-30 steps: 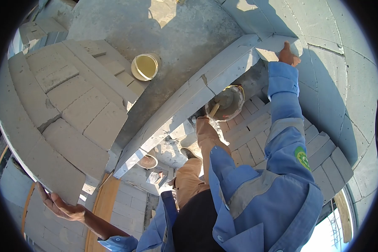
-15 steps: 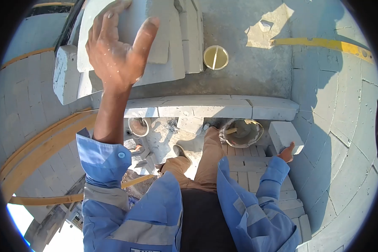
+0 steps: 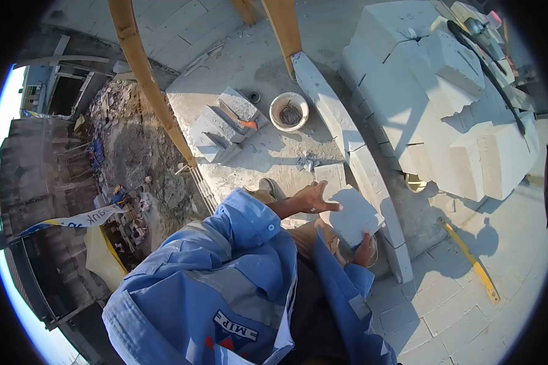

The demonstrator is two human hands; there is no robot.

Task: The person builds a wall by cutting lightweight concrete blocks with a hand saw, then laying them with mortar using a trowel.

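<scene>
My right hand (image 3: 365, 250) grips the lower edge of a pale grey concrete block (image 3: 354, 214), its fingers partly hidden by the block. The block is held in front of my body, beside the low wall of blocks (image 3: 366, 173). At the block's left edge, my left hand (image 3: 312, 198) has its thumb and fingers spread apart; one digit overlaps the block's edge. Behind the held block, another pale block (image 3: 330, 174) lies on the floor near the wall.
A bucket (image 3: 288, 112) stands left of the low wall, near cut block pieces (image 3: 216, 135). Stacked blocks (image 3: 402, 103) rise beyond the wall. A yellow spirit level (image 3: 472, 263) lies at right. Wooden posts (image 3: 149, 79) stand by the left drop, with rubble (image 3: 134, 134) below.
My view has turned left. My left hand has left the stacked blocks and come down beside the block in my right hand. That block is now nearer my body's middle.
</scene>
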